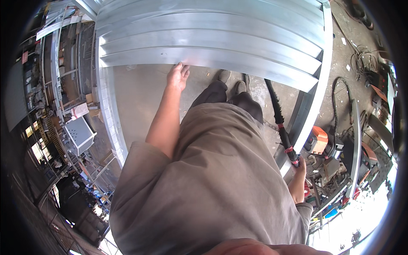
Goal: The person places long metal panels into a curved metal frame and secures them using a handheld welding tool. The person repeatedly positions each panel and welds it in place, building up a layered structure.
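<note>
Two hands: left (177, 76) flat, fingers loose, against the lowest metal slat (204, 57); right (298, 170) clenched around a black hose (280, 123).

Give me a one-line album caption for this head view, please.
Seen from above, a left hand rests on the edge of slatted metal sheets while the right hand grips a black cable.

Silver ribbed metal panel (212, 42), black hose (278, 114) with red bands, orange tool (318, 139).

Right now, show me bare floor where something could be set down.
Bare concrete floor lies inside the metal frame, under the slats, beside the left hand. Crowded: tools and cables past the right hand gripping the black hose.
</note>
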`<state>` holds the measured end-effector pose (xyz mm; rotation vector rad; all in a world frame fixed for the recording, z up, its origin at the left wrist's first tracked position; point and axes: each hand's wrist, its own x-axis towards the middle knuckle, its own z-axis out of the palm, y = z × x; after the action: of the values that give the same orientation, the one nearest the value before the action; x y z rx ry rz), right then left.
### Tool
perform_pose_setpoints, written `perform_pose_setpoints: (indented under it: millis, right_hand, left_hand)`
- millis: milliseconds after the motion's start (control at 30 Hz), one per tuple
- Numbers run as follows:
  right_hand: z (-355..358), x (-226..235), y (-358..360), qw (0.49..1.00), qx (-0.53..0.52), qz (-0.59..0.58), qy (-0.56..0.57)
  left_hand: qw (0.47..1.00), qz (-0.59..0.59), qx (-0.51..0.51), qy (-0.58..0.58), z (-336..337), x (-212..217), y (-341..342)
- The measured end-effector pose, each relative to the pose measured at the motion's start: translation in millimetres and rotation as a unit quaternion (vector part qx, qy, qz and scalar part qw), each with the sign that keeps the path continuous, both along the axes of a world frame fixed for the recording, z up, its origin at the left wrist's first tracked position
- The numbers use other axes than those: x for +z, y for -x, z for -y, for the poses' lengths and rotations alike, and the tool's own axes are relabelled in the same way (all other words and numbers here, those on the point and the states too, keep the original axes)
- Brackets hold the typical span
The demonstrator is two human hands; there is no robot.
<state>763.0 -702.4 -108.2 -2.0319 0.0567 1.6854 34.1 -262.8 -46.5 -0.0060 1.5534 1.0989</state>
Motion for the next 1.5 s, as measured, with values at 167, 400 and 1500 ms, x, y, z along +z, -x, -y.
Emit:
perform_pose_setpoints:
  millis: [167,400,1500]
  right_hand:
    - [11.5,-19.8,0.6,0.925,-0.368,-0.043,0.081]
    - [-58.8,24.6,-6.8,0.885,0.303,0.336,0.106]
    - [-508.9,180.6,325.2,0.697,-0.349,-0.282,-0.560]
  left_hand:
    - [0.998,-0.027,0.005,0.051,7.1,-1.4,6.3]
    - [0.994,-0.089,0.019,0.067,1.8,20.1,15.4]
    - [0.780,0.471,0.082,-0.403,-204.2,105.2,90.5]
